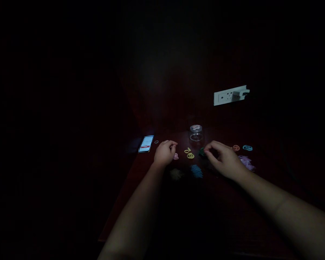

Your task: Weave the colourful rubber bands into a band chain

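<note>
My right hand (226, 160) reaches in from the right, thumb and forefinger pinched at a dark green elastic band bundle (202, 152). How much of it they grip is hard to see. My left hand (164, 152) is curled beside small pink elastic bands (176, 156), its fingertips drawn together; anything inside them is too small to make out. Between the hands lie yellow elastic bands (190, 155). Nearer to me are a blue heap of small bands (196, 171) and a dim brownish heap (176, 174). Purple bands (246, 163) lie partly behind my right wrist.
A clear lidded jar (196, 134) stands behind the bands. Orange bands (235, 148) and light blue bands (247, 147) lie at right. A lit phone (146, 143) and a single pale ring (156, 142) are at left. A wall socket (227, 96) holds a plug. Surroundings are very dark.
</note>
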A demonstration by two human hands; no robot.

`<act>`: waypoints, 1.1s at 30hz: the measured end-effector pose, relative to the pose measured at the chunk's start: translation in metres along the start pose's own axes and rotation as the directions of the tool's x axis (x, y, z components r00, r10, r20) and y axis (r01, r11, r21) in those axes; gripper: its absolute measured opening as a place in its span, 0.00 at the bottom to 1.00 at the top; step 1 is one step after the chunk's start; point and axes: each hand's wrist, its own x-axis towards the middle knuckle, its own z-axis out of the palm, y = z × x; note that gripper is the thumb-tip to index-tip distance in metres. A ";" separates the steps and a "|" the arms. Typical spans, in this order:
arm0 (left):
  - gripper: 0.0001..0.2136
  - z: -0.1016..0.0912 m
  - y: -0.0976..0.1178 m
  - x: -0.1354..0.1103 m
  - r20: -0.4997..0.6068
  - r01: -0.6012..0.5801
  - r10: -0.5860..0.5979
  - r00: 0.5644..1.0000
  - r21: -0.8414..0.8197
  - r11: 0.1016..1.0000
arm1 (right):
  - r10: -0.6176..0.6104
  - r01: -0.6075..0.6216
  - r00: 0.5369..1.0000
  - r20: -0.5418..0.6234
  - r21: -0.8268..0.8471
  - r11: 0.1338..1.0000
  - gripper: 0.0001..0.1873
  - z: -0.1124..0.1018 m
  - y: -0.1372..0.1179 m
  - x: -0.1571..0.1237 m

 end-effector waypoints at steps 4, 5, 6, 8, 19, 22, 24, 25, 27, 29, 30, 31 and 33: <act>0.11 -0.002 -0.012 0.000 -0.001 0.039 -0.039 0.999 0.009 0.999 | -0.002 0.002 1.000 -0.004 -0.015 1.000 0.03 -0.002 -0.001 0.000; 0.11 0.000 -0.011 -0.001 0.028 0.023 -0.023 0.999 0.005 1.000 | -0.002 0.001 1.000 -0.005 -0.018 1.000 0.03 -0.002 -0.001 0.000; 0.12 0.002 -0.009 -0.002 0.069 0.000 0.000 0.998 0.000 1.000 | 0.000 0.000 1.000 -0.003 -0.021 1.000 0.03 -0.002 -0.002 0.000; 0.14 0.007 -0.002 -0.003 0.154 -0.048 0.049 0.987 -0.012 0.999 | 0.008 -0.008 1.000 -0.001 -0.025 1.000 0.04 -0.002 -0.003 0.000; 0.18 0.008 -0.053 0.003 0.070 0.241 -0.252 0.965 0.133 0.961 | 0.024 -0.025 0.999 -0.032 -0.038 0.999 0.04 -0.002 -0.005 0.001; 0.20 0.017 -0.071 0.005 0.099 0.313 -0.333 0.938 0.175 0.933 | 0.034 -0.036 0.998 -0.046 -0.047 0.998 0.07 -0.002 -0.004 0.000; 0.21 0.022 -0.076 0.007 0.121 0.332 -0.359 0.926 0.196 0.923 | 0.013 -0.015 0.998 -0.059 -0.029 0.999 0.09 -0.001 -0.004 0.000; 0.21 0.025 -0.077 0.009 0.130 0.339 -0.369 0.920 0.205 0.918 | -0.006 0.005 0.998 -0.064 -0.009 1.000 0.10 -0.001 -0.003 0.001; 0.22 0.027 -0.078 0.012 0.143 0.353 -0.388 0.910 0.223 0.909 | -0.051 0.053 0.997 -0.066 0.035 0.998 0.11 -0.001 -0.003 0.002; 0.23 0.028 -0.078 0.014 0.153 0.363 -0.404 0.902 0.238 0.901 | -0.090 0.093 0.994 -0.056 0.058 0.994 0.12 -0.001 -0.002 0.003; 0.23 0.027 -0.078 0.014 0.156 0.366 -0.409 0.899 0.244 0.898 | -0.104 0.107 0.993 -0.048 0.063 0.992 0.13 -0.001 -0.002 0.003; 0.23 0.027 -0.078 0.014 0.157 0.369 -0.414 0.897 0.250 0.895 | -0.115 0.117 0.993 -0.040 0.064 0.991 0.13 -0.001 -0.002 0.003; 0.22 0.026 -0.078 0.014 0.155 0.373 -0.420 0.894 0.259 0.891 | -0.125 0.126 0.992 -0.021 0.065 0.990 0.14 -0.001 -0.001 0.003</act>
